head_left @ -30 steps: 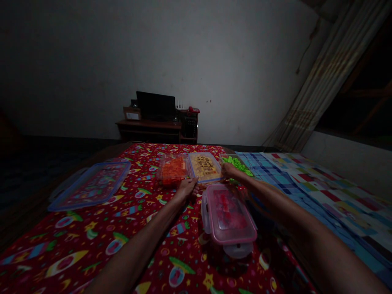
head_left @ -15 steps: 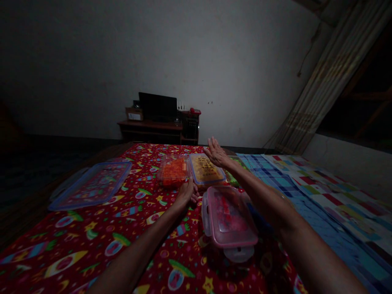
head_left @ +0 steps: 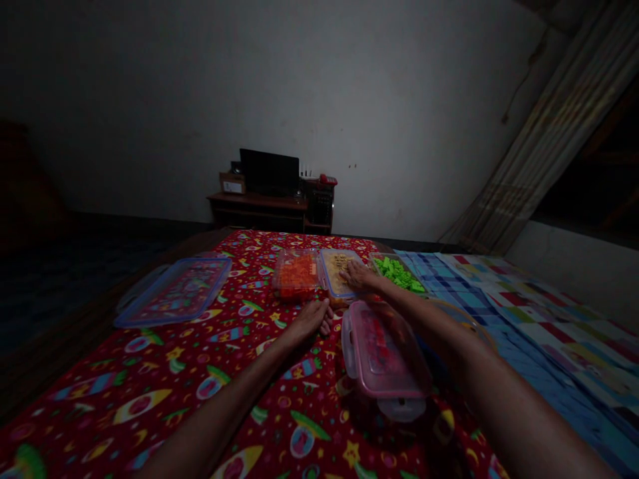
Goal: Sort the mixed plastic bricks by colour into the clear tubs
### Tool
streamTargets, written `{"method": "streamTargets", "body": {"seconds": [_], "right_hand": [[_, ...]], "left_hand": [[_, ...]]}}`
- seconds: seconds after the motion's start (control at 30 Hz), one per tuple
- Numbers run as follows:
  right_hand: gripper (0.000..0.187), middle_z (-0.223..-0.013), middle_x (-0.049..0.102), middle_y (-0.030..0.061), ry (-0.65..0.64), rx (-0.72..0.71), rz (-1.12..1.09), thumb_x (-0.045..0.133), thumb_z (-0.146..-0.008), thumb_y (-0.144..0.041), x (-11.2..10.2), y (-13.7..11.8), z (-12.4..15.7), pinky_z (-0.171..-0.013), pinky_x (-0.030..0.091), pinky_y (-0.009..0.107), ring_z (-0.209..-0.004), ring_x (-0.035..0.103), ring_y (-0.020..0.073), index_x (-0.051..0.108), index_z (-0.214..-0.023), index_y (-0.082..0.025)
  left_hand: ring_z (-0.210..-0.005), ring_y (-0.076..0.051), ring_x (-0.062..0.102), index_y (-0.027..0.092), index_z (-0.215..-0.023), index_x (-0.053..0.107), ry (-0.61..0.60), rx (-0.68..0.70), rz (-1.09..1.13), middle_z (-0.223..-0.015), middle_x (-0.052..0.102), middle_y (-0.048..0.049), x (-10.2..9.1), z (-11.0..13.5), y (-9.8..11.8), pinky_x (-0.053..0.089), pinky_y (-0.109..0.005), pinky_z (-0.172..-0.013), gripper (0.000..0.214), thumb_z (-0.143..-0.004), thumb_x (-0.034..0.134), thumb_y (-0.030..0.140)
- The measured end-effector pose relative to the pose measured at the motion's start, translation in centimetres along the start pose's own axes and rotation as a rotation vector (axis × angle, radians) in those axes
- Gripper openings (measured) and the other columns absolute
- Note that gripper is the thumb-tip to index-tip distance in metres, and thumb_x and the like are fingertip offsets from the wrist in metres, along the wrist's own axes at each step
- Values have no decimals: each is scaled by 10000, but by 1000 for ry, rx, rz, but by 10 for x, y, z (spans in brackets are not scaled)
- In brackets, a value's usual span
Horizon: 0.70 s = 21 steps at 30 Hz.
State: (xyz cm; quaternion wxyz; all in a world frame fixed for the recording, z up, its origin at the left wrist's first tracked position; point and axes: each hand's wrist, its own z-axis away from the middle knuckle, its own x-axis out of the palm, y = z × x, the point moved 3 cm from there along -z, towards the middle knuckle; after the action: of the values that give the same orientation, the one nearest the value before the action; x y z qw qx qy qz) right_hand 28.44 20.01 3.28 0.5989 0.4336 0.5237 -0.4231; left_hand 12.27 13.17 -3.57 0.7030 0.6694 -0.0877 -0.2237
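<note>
A plastic box with a blue-edged lid and dark print (head_left: 331,264) holds something yellowish. My right hand (head_left: 357,274) lies palm down on this lid, its fingers stretched out. My left hand (head_left: 314,318) rests on the red cloth just in front of the boxes, fingers loosely bent and apart, with nothing seen in it. To the left of the yellowish box is a clear box with orange pieces (head_left: 297,271); to its right, another contains bright green pieces (head_left: 399,274). A pink-lidded box (head_left: 387,356) with reddish contents sits nearer, below my right forearm.
A blue-edged clear lid (head_left: 174,293) lies on the patterned red cloth (head_left: 219,392) at the left. Partly behind my right forearm is a round yellowish rim (head_left: 469,318). Checked blue bedding (head_left: 444,273) spreads to the right. A desk with a monitor (head_left: 269,171) stands by the wall.
My right hand has come down from above onto the yellowish box's lid. My left hand has drawn slightly away from the boxes. The green pieces now show more fully, and the view has shifted.
</note>
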Motion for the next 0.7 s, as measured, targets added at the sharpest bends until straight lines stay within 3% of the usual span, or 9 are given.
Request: {"method": "streamTargets", "body": {"seconds": [0.07, 0.13, 0.23, 0.33, 0.43, 0.57, 0.7], "right_hand": [[453, -1461, 348, 165, 41, -58, 56, 317, -946, -311, -5, 1, 3, -1092, 179, 531, -1367, 274, 309, 442, -1359, -173], [438, -1428, 398, 159, 124, -57, 56, 326, -943, -279, -14, 7, 8, -1084, 237, 482, -1342, 325, 292, 453, -1349, -176], [461, -1356, 475, 184, 223, -27, -26, 253, -966, -291, -32, 18, 15, -1060, 306, 396, -1279, 422, 254, 446, -1342, -107], [507, -1400, 427, 193, 286, -95, -31, 217, -974, -332, -41, 14, 16, -1082, 277, 413, -1316, 373, 251, 399, -1373, -79], [479, -1477, 325, 161, 257, -245, 76, 285, -958, -312, -28, -7, 8, -1104, 216, 475, -1378, 255, 277, 408, -1381, -123], [428, -1464, 365, 117, 98, -384, 184, 417, -895, -230, 10, -30, -7, -1064, 235, 568, -1355, 289, 335, 506, -1313, -220], [438, -1435, 405, 134, 96, -376, 174, 437, -878, -230, 24, -28, -13, -1033, 280, 586, -1330, 331, 353, 510, -1310, -213]], "left_hand": [[-427, -129, 555, 167, -653, 554, -40, 32, -88, -509, 583, -14, -9, 10, 5, 418, -224, -457, 466, -856, 352, 533], [-457, -141, 553, 171, -655, 566, 7, 108, -237, -510, 581, -8, -29, 24, 15, 406, -230, -468, 467, -843, 345, 537], [-511, -152, 549, 178, -626, 575, 264, 244, -532, -518, 575, 3, -81, 53, 33, 395, -235, -517, 431, -817, 375, 510], [-559, -163, 583, 176, -681, 592, 548, 200, -631, -568, 615, -4, -143, 80, 41, 409, -234, -558, 427, -831, 337, 484], [-663, -176, 616, 167, -733, 605, 670, 105, -732, -660, 662, -18, -189, 99, 36, 422, -219, -613, 366, -821, 376, 438], [-703, -194, 605, 182, -788, 632, 719, -39, -919, -737, 676, -20, -227, 112, 14, 410, -221, -596, 380, -811, 366, 453], [-904, -217, 582, 211, -809, 584, 807, 50, -1067, -911, 668, -28, -258, 126, -8, 441, -261, -798, 322, -777, 351, 431]]}}
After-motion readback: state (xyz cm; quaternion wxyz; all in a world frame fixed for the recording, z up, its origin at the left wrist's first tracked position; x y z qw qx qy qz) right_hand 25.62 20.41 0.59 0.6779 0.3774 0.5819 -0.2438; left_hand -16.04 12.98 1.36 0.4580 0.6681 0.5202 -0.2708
